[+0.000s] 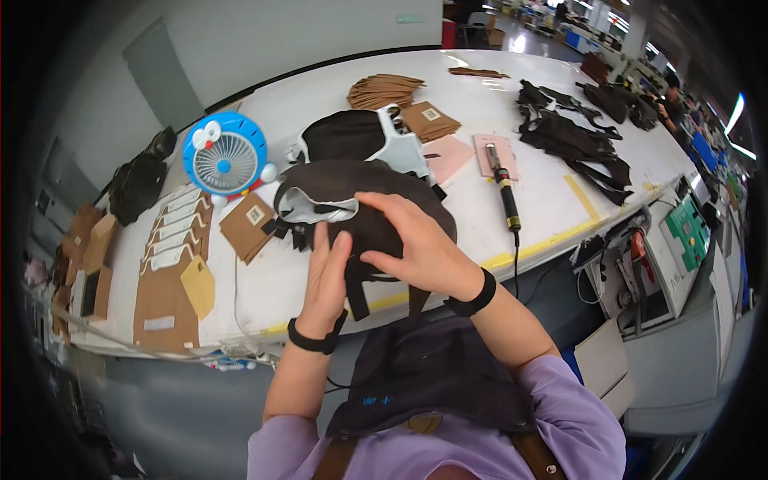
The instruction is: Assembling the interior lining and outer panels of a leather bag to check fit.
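Observation:
A dark brown fabric bag [400, 188] lies at the near edge of the white table, its pale grey lining [308, 210] showing through a gaping opening. My left hand [324, 276] grips the bag's near left side just under that opening, thumb and fingers close together. On the right, my right hand [424, 248] has its fingertips at the opening's rim and its thumb lower on the brown cloth. Black straps [358, 298] hang down between my wrists. Behind this bag lies another dark piece with pale grey lining [404, 148]. The fabric between my fingers is partly hidden.
A blue fan [225, 156] stands left, beside brown cards [246, 228] and a board with white strips [172, 256]. A black handheld tool [506, 196] with metal tip and cable lies right. Dark cut pieces [572, 136] and brown stacks [384, 90] lie farther back.

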### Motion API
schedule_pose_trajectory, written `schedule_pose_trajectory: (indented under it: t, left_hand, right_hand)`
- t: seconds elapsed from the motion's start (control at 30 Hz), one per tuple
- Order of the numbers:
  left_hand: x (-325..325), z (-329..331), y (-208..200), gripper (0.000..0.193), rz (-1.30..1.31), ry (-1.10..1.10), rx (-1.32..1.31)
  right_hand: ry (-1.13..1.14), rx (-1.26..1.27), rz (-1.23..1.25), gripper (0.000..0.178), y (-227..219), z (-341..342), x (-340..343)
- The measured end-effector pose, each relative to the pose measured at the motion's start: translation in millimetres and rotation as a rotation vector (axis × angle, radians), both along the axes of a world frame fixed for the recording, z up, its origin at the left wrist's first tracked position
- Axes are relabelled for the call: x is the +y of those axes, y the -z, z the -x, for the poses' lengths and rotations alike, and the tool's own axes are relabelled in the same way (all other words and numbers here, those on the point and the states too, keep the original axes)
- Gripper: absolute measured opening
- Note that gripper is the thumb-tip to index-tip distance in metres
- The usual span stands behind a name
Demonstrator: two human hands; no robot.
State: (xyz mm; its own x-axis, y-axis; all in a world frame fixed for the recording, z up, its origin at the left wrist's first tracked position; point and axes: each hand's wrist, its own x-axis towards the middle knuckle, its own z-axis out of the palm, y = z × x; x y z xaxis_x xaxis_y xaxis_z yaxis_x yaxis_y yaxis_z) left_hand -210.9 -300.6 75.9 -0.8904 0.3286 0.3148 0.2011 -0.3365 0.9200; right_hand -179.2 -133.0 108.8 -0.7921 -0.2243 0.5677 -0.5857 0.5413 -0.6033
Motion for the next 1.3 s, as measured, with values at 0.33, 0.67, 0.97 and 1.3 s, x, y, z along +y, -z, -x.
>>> schedule_pose_trajectory:
  t: [0.33,0.67,0.97,1.3]
  left_hand:
    - [4.6,-7.1,8.7,0.096,-0.247,0.466,-0.047]
    - [52.6,3.4,-40.4,0.092,0.280,0.186,0.745]
    - [39.9,6.1,-22.7,0.029,0.460,-0.075,0.748]
    - [14.3,-7.3,7.8,0.073,0.935,-0.237,0.678]
  right_hand:
    - [0.255,0.162,0.032,0.052,19.3,-19.4,18.4]
    - [0.017,-0.160,1.042,0.027,-17.0,-25.6,40.7]
    - [-0.290,-0.364,1.343,0.027,24.8,-17.8,36.9]
    - [-0.021,-0.487,1.434,0.026,84.9,-7.9,46.8]
